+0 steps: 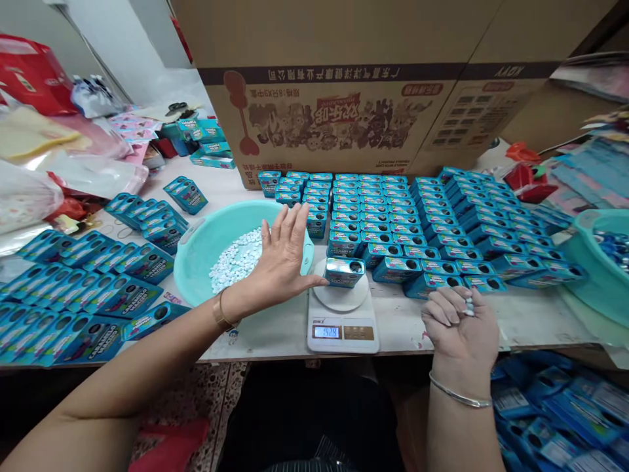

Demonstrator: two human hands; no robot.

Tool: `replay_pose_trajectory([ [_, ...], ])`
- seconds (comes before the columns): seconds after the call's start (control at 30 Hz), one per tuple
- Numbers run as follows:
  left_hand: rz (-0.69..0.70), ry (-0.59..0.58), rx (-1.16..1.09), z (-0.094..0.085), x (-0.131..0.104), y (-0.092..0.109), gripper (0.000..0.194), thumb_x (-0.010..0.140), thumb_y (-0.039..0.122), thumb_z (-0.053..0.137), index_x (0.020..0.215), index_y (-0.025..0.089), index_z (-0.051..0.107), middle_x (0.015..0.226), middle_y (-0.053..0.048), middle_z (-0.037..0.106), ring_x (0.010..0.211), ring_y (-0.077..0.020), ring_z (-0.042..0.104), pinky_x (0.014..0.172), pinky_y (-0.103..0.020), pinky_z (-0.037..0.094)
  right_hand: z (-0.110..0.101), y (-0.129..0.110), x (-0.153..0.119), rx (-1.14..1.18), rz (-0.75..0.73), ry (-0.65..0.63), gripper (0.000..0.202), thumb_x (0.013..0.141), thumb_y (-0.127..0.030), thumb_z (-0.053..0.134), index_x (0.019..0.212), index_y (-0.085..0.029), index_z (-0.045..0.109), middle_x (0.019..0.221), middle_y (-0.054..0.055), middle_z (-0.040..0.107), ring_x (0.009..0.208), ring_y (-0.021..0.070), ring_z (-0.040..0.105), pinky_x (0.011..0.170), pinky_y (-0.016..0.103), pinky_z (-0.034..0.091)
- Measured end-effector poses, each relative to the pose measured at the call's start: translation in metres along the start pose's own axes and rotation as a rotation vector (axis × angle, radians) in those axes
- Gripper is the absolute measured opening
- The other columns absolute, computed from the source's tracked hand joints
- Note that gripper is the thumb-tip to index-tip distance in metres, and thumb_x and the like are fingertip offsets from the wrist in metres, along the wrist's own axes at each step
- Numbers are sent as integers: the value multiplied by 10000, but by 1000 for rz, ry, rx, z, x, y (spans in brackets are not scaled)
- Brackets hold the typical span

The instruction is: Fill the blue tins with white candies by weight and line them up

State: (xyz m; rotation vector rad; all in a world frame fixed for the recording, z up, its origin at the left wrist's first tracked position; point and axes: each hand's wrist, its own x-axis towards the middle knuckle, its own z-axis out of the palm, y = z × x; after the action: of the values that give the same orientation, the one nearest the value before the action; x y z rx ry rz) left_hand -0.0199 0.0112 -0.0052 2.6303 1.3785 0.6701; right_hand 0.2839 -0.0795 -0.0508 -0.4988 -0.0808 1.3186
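L hand (285, 252) is spread wide, fingers stretched fwd & thumb pointed R, over the R part of a teal basin (189, 269); nothing is seen gripped in it. A small blue box (344, 272) is set on the white kitchen scale (344, 341); its L lower edge is neared by the thumb tip, but whether it's touched can't be told. Readout (327, 333) is lit, digits too small to be sure of.

R hand (459, 324) is curled nearly closed, R of the scale & just before the front row; a few pale candies (470, 305) are held btwn thumb & fingers. More of the same kind, loose candies (236, 259), are heaped in the basin.

Many matching boxes (383, 216) are lined up in rows behind & R of the scale, up to a lg. brown carton (334, 39) w/ its print upside down. Another group of blue boxes (88, 282) is ranged L of the basin. At far R, blue pcs. (614, 246) are held in a 2nd teal basin (584, 282). Below the table (275, 334) edge, R side, more blue cartons (565, 406) are piled.
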Motion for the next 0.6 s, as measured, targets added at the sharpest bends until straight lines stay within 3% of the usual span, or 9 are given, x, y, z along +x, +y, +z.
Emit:
replay_pose_trajectory([
  [0.4,84,-141,-1,23,22,27,1243,720,507,806,1548,174,-60,1606,-272,162,1497,-463,52,1115,-764,55,-4,2,3,-102,-39,85,181,768,-163,621,754,-200,445,605,-73,448,372,38,304,355,164,265],
  [0.6,114,-259,87,36,33,41,1079,724,427,822,1521,132,156,1534,-243,346,1478,-427,187,1138,-738,63,-5,7,6,-87,3,86,177,778,-155,612,766,-201,442,611,-78,451,345,31,269,340,166,267],
])
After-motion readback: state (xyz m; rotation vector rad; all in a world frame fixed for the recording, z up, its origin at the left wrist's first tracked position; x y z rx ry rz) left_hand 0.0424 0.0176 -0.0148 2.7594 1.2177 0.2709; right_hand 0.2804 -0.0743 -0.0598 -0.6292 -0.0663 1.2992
